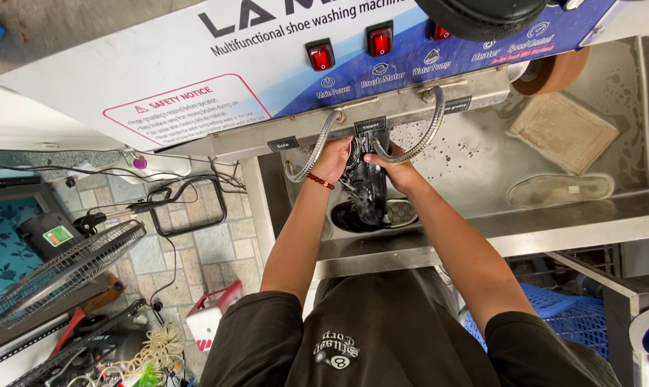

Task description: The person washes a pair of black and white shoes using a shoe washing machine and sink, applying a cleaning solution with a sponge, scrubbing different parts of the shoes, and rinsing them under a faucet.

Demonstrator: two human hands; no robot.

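At frame centre, your left hand (333, 159) and right hand (396, 170) gripped a black shoe (366, 183), hemmed by steel hoses (317, 147) near the basin's front edge (382, 252).

Saw three red rocker switches (379, 41) lit along a white and blue machine panel (195, 64). Noted a square tan pad (562, 131) and a pale insole (559, 190) lying apart in the steel basin (482, 165). Spotted a wire fan guard (66, 269) tilted over the tiled floor (210, 251), near a blue crate (564, 312).
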